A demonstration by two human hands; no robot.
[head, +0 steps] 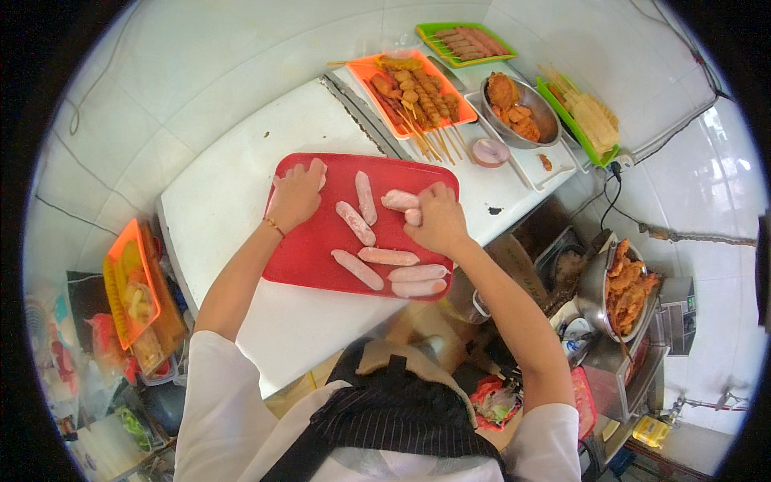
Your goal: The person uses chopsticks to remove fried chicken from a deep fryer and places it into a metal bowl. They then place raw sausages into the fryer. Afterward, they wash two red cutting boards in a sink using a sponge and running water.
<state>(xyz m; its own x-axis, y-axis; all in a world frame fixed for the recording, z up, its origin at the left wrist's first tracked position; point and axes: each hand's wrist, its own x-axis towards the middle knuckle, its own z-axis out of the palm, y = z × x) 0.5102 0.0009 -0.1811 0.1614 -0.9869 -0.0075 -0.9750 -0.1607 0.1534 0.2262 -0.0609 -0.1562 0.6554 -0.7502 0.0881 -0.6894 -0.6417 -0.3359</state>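
A red plastic tray [313,241] lies on the white counter before me, with several pale, frosted sausages on it. My left hand [297,193] is at the tray's upper left, its fingers closed over pale sausages that show past its edges. At the tray's right side, my right hand [438,218] grips sausages; the ends of two [400,200] stick out to its left. Two loose sausages [355,223] lie angled near the tray's middle. Others rest along its lower part, among them a pinkish sausage [388,256] and a pair side by side at the lower right corner.
Behind the tray stand an orange tray [368,67] of skewered food, a steel bowl [549,114] with breaded pieces and a green tray [421,28] of sausages on sticks. Another green tray [551,99] holds more skewers. A steel bowl [593,301] of fried meat is at right.
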